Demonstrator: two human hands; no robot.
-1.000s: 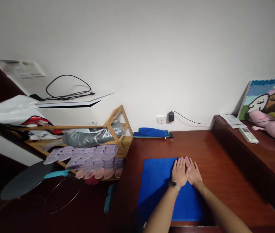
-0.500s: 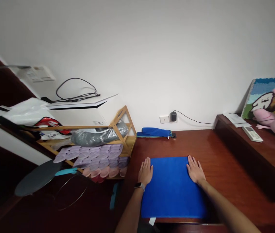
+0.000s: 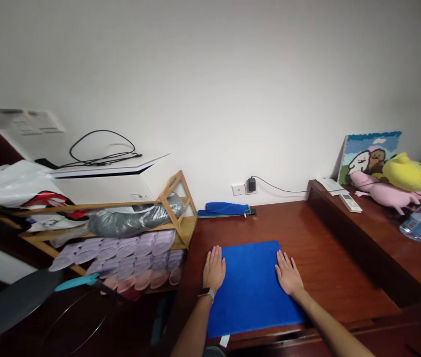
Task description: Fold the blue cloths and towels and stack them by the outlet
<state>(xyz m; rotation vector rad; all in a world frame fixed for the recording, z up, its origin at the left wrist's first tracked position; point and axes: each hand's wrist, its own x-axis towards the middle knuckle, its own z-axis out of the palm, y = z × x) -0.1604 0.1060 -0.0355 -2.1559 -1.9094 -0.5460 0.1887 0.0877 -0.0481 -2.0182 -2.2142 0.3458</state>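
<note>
"Where is the left hand (image 3: pixel 214 270)?"
"Palm down at the left edge of the blue cloth (image 3: pixel 251 287), grip flattened, holding nothing."
"And the cloth?"
"Spread on the surface (image 3: pixel 327 263), the right hand (image 3: pixel 289 275) at its right edge, grip likewise flat, empty."

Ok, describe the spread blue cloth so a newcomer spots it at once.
Find the reddish-brown table against the white wall. Near its front edge, between the left hand and right hand, lies the cloth. It's flat and squarish, unlike the bunched blue bundle behind.
</note>
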